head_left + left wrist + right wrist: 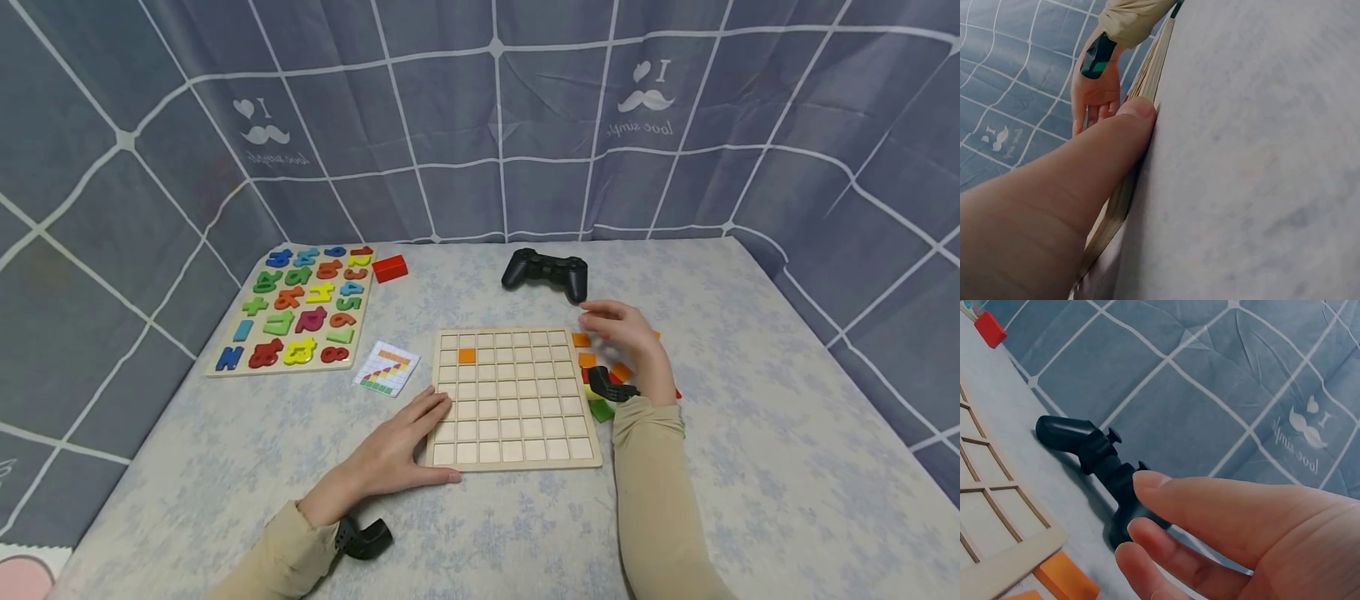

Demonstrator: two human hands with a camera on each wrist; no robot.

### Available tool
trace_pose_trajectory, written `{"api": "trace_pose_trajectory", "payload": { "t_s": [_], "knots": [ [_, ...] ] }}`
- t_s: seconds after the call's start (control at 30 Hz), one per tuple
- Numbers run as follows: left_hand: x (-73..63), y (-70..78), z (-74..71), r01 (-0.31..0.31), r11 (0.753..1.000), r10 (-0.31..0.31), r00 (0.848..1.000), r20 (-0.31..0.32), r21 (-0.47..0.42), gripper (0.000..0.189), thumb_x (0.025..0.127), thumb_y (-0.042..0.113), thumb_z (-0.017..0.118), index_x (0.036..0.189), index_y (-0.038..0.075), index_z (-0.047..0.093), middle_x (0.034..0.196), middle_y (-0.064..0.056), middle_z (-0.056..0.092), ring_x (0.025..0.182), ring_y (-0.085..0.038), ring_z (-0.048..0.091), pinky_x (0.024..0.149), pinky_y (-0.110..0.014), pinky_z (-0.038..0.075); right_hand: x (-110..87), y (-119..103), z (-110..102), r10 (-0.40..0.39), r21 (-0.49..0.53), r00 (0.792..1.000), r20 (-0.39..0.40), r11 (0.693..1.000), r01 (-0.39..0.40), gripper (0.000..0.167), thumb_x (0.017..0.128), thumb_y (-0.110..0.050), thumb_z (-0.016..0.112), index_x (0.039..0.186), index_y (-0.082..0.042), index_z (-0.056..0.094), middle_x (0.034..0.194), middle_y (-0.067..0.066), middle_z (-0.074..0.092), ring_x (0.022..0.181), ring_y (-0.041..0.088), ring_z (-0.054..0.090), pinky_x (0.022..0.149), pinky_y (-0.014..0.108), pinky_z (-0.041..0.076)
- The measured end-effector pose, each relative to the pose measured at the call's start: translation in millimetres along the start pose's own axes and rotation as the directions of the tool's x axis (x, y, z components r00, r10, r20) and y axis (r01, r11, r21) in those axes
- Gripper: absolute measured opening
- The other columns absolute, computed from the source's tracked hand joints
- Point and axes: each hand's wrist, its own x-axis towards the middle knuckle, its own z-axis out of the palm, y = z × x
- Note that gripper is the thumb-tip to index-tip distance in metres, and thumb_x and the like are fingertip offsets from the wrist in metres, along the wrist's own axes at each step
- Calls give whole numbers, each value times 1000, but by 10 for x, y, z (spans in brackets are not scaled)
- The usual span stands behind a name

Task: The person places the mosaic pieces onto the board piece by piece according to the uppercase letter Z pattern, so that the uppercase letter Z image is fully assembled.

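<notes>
A wooden grid board (513,467) lies flat, with one orange tile (467,356) in a cell near its far left corner. My left hand (390,450) rests at the board's near left corner, fingers over the left rim and thumb along the front edge. The left wrist view shows that thumb (1138,109) against the board's side (1110,228). Raised past the board's far right corner, my right hand (622,329) has loosely bent fingers and nothing between them. Loose orange tiles (1067,577) lie below it, with red, yellow and green (602,410) ones partly hidden under the wrist.
Behind the board lies a black game controller (546,271), close to the right fingertips. A pattern card (387,368) sits left of the board. Farther left are a number-and-letter puzzle board (247,364) and a red block (390,268). A tiled-print curtain (450,125) closes off the back.
</notes>
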Motion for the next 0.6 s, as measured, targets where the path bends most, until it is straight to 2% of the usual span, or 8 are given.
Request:
{"api": "trace_pose_trajectory", "payload": {
  "t_s": [0.17,0.43,0.6],
  "knots": [
    [1,-18,-14,-18,999,18,1000,6,28,102,73,68,64,145,4,34,151,-8,29,141,-22,19,109,-42,31,-3,36,-17,25,-45,1000,-4,999,-25,50,93,-24,61,137,-4,48,130,18,49,113,33,46,98,41,36],
    [6,-19,-14,1,999,-2,1000,30,39,105,73,71,62,147,4,29,154,-8,22,141,-22,17,110,-43,28,17,88,-11,69,-51,998,6,996,-68,44,93,-16,59,134,-4,50,134,18,49,106,31,48,89,36,41],
    [2,-26,-11,1,999,-3,999,33,44,106,73,71,61,147,3,28,154,-9,22,141,-22,17,111,-42,27,20,100,3,61,-54,998,19,997,-60,45,91,-11,62,133,0,50,132,22,50,107,31,50,84,34,43]
  ]
}}
